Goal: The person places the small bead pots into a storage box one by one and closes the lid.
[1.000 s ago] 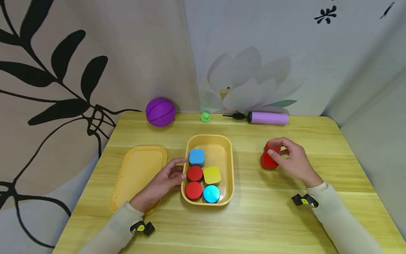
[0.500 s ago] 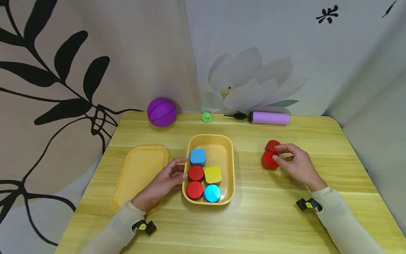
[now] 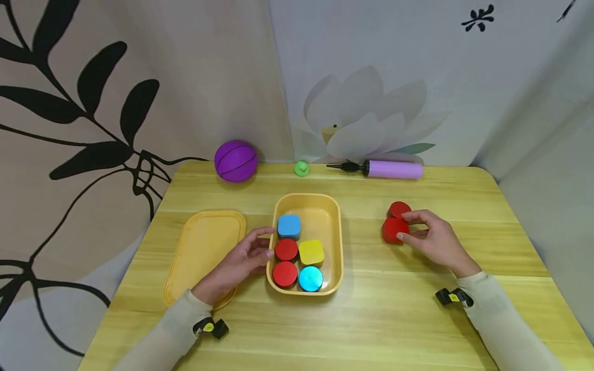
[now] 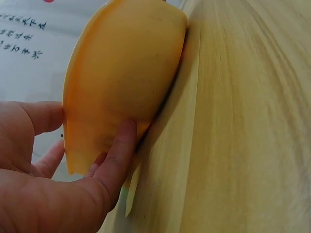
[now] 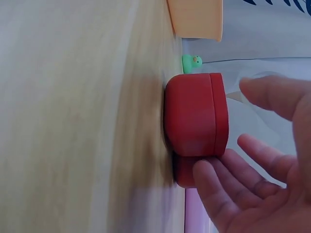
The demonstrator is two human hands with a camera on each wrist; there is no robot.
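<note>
At the far edge of your counter (image 3: 371, 324) you have a purple ball (image 3: 235, 161), a small green duck (image 3: 301, 169) and a lilac pump (image 3: 394, 169), black nozzle (image 3: 349, 166) toward the duck; behind them is a leaf-printed backdrop (image 3: 209, 72)

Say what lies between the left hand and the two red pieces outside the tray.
The orange-yellow tray, with five pieces in it, then a bare stretch of wooden tabletop, as the head view shows.
</note>
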